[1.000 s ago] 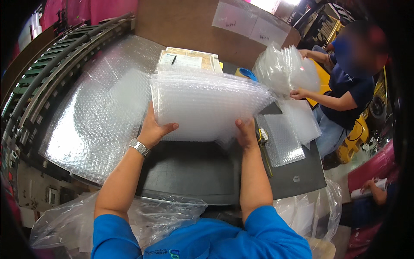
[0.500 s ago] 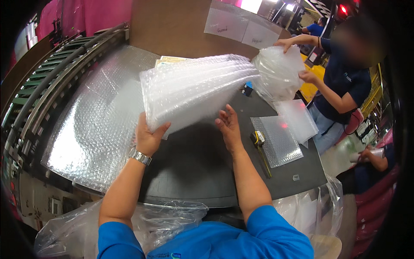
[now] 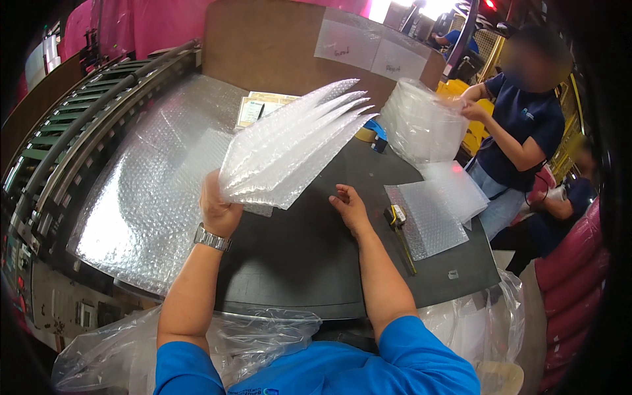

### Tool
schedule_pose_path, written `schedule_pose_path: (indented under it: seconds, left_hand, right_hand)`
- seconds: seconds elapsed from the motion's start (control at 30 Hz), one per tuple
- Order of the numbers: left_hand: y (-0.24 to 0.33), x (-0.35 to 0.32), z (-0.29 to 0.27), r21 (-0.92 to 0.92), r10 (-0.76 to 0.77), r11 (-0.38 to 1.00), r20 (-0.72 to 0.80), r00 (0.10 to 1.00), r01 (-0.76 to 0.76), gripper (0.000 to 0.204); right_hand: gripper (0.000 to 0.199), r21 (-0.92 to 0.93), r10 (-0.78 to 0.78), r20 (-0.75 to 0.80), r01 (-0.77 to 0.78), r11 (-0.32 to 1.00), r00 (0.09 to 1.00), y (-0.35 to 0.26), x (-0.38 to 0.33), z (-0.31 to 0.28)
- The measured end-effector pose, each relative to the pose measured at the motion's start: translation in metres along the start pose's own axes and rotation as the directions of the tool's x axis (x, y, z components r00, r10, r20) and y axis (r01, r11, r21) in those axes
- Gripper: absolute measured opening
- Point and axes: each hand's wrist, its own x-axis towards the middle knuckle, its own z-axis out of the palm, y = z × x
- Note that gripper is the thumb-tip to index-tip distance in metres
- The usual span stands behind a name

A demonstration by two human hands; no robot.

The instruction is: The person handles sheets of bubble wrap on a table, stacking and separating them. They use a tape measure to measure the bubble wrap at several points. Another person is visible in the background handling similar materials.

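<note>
While the left hand (image 3: 220, 209) clamps the lower left corner of a bundle of bubble-wrap sheets (image 3: 289, 155), the rest of it fans out toward the upper middle of the frame, tilted and up above the bench (image 3: 296, 273). Can't make out every finger on that corner, but it's a firm grip, with a metal watch (image 3: 212, 238) on the wrist. Right hand (image 3: 349, 205) is mid-frame, apart from the bundle, fingers loosely spread and a bit curled. Just right of it there's a yellow and black tape measure (image 3: 397, 216), blade out, next to some flat bubble sheets (image 3: 428, 227). Big shiny bubble sheet (image 3: 131, 210) covers the left side, by the roller conveyor (image 3: 74, 105). Upper right, a co-worker in a dark shirt (image 3: 526, 131) has both hands at a clear plastic bundle (image 3: 421, 128).
</note>
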Motion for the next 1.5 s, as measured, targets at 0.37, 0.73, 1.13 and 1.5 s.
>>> schedule_pose_path:
  seconds: [0.37, 0.73, 1.13, 1.5]
  left_hand:
    - [0.001, 0.001, 0.000, -0.025, -0.021, 0.999, 0.013, 1.000, 0.021, 0.035]
    - [0.002, -0.004, 0.005, -0.053, -0.089, 0.994, 0.078, 0.993, 0.093, 0.039]
    - [0.024, -0.013, 0.016, -0.438, -0.245, 0.702, 0.591, 0.769, 0.561, 0.058]
    - [0.021, -0.027, 0.029, 0.080, -0.070, 0.995, 0.171, 0.983, 0.057, 0.063]
  right_hand:
    - [0.040, 0.012, -0.024, 0.026, 0.023, 1.000, 0.999, 0.000, -0.001, 0.000]
    - [0.022, 0.546, -0.214, -0.331, 0.371, 0.751, 0.919, -0.085, -0.024, -0.040]
    - [0.063, 0.556, -0.127, -0.030, 0.122, 0.822, 0.991, -0.089, -0.060, -0.049]
    - [0.045, 0.505, -0.197, -0.142, 0.242, 0.829, 0.970, -0.060, -0.061, -0.024]
